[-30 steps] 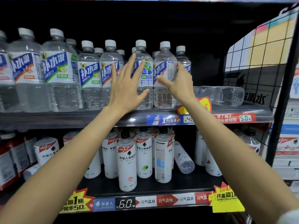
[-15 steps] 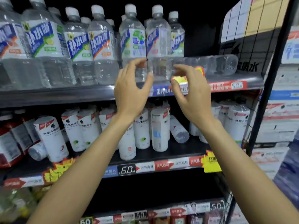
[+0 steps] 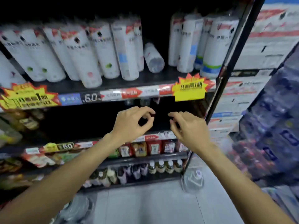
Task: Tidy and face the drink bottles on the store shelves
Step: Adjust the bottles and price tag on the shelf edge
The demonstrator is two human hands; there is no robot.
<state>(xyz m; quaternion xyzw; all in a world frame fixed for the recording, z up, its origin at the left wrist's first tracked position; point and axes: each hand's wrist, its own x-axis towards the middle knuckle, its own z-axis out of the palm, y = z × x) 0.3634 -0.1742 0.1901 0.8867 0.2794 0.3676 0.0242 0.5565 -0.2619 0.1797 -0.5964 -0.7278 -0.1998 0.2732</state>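
1. The left hand (image 3: pixel 129 125) and the right hand (image 3: pixel 189 128) hover side by side in front of the dark shelf gap, below the white-bottle shelf (image 3: pixel 145 79). Both have loosely curled fingers and hold nothing; neither touches a bottle.
2. The task's things nearest them are the white drink bottles (image 3: pixel 90 50), which stand on the shelf above the hands in two groups, a large one at left and a smaller one (image 3: pixel 199 44) at right beside the black upright.
3. Between those groups one fallen bottle (image 3: pixel 153 58) lies on its side, its base toward the camera. That looks like the clearest job left on this shelf.
4. The standing bottles are uneven: some sit forward, some back, and motion blur hides how their labels face.
5. Lower shelves carry small bottles (image 3: pixel 163 166) and red-labelled drinks (image 3: pixel 153 147), too blurred to judge.
6. By my reading, this shelf is unfinished, with righting the fallen bottle and evening the front row outstanding.
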